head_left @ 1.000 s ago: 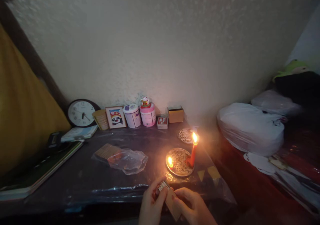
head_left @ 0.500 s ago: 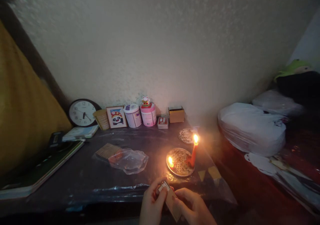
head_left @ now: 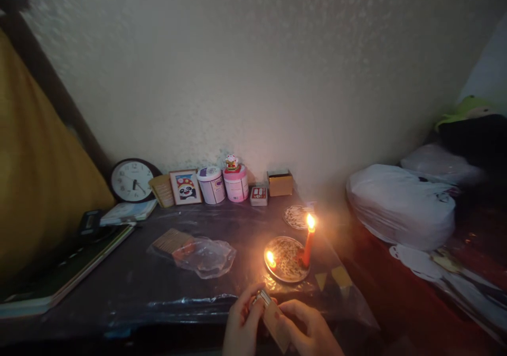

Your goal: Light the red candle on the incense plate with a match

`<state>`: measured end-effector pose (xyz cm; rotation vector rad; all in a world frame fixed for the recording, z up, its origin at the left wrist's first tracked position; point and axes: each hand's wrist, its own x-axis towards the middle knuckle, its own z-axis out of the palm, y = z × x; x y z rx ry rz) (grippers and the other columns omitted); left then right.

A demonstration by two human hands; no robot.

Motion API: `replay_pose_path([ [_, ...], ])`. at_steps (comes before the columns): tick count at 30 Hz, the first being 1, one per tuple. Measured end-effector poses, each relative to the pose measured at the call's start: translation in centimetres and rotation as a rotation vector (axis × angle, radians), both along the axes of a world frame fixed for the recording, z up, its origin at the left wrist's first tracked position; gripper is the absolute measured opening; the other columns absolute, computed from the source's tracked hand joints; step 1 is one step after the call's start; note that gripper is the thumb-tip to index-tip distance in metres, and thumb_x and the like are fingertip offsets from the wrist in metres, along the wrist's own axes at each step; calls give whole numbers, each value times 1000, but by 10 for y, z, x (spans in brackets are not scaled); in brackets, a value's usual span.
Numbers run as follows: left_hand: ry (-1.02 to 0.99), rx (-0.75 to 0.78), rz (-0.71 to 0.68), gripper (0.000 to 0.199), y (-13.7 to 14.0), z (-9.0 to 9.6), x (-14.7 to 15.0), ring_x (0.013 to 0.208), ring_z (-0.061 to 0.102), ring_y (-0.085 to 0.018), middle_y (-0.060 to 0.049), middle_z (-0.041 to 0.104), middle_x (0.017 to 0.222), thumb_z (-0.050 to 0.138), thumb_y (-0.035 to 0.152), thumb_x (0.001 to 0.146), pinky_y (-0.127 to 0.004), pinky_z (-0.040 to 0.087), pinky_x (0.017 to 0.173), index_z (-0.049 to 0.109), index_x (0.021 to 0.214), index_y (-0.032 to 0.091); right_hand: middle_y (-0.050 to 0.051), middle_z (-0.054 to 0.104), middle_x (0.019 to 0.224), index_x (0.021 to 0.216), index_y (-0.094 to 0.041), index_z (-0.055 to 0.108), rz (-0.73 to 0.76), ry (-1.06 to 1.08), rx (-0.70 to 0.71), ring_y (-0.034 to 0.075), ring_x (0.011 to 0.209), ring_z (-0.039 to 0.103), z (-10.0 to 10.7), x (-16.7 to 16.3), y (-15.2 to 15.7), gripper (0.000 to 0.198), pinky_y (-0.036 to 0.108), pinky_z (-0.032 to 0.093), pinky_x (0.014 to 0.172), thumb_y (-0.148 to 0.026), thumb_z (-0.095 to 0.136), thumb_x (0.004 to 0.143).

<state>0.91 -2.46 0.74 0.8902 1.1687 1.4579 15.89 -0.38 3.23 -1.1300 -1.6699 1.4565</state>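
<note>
At the table's front edge, both hands hold a small cardboard matchbox. My left hand pinches its upper end, where a pale inner tray sticks out, apparently with matches in it. Fingers of my right hand close on the brown sleeve from the right. Just beyond the hands is a round plate strewn with what look like burnt matches. On it a red candle stands lit, slightly tilted, and a small second flame burns at the left rim.
Behind lies another round dish of matchsticks. A clear plastic wrapper and cardboard pack lie left. Along the wall stand a clock, picture frame, two canisters and an open box. White bags sit right.
My hands and the matchbox have shifted very slightly to the right, with the whole view moving a little too. The grip stays the same and both flames still burn.
</note>
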Motion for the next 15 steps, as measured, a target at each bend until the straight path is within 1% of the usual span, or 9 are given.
replay_pose_path([
  [3,-48,19,78,29,1,-2,5,67,67,-20,-7,76,79,68,34,72,-27,51,60,69,95,16,6,69,73,78,-16,71,-29,-19,20,22,71,62,-1,1,-1,35,28,47,63,-50,61,76],
  [5,-95,39,124,29,1,-4,8,63,65,-19,-6,75,77,70,32,69,-28,51,59,69,93,16,6,70,73,78,-17,71,-49,-28,27,22,72,63,-2,1,-1,34,28,48,65,-49,61,76],
  [8,-124,52,117,30,0,-6,10,62,64,-18,-6,75,79,70,28,68,-28,49,58,68,95,16,6,71,75,79,-16,70,-38,-38,38,22,73,64,-2,2,0,33,28,48,66,-47,60,78],
  [11,-133,68,64,37,0,-9,11,70,67,-21,-8,76,85,71,27,66,-29,50,62,67,102,16,7,72,77,81,-15,69,-18,-50,47,23,74,65,-2,2,2,34,28,48,65,-46,56,80],
  [15,-107,72,17,47,2,-17,13,88,68,-28,-12,75,94,73,29,64,-36,51,78,63,108,15,7,72,77,84,-14,67,-9,-34,14,23,75,66,-2,4,4,35,27,50,64,-46,54,83],
])
